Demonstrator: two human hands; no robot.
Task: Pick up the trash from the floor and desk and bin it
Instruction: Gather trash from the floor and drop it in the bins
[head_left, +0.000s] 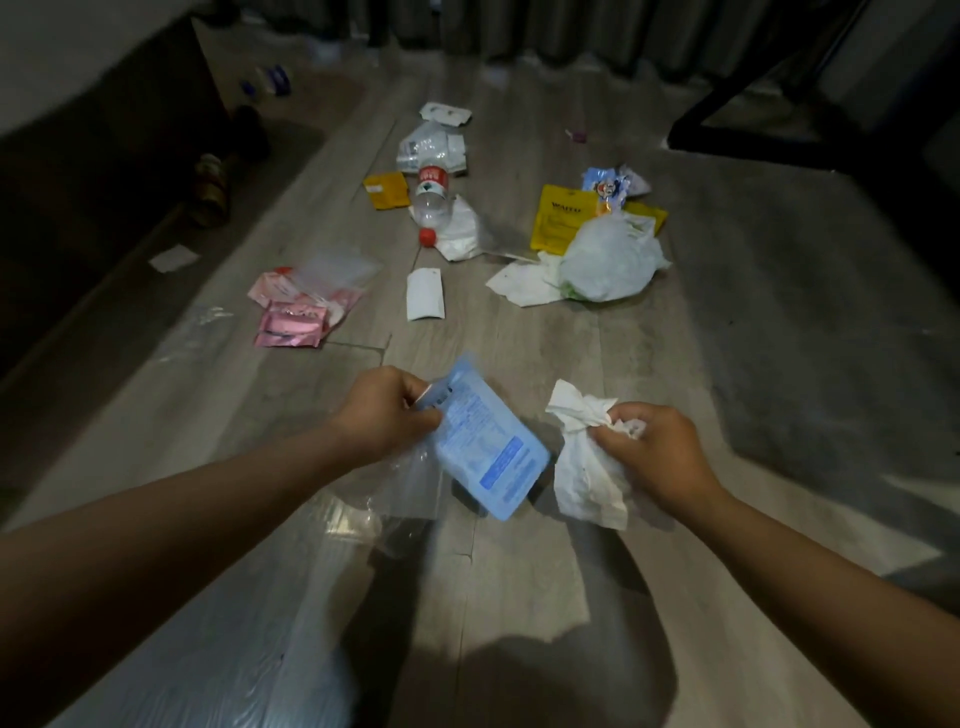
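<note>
Seen from the head camera, a person bends over a wood-pattern floor (727, 364) strewn with litter, both arms stretched forward in the middle of a collecting round. The left hand (387, 410) has its grip clamped on the top edge of a blue packet (488, 447), held clear of the floor; a clear plastic sheet (395, 493) hangs just below, though whether the same hand holds it cannot be told. The right hand (654, 447) has its grip closed round a crumpled white tissue (587, 467), also lifted. Farther ahead lie pink packets (296, 319), a white card (425, 293), a plastic bottle (431, 200) with a red cap, a yellow pouch (558, 218) and a knotted white bag (608, 260), all uncollected. No bin is in view, and much of the task appears undone. With both hands full, the next move likely calls for carrying this load to the bin, or bunching it into one hand to free the other.
</note>
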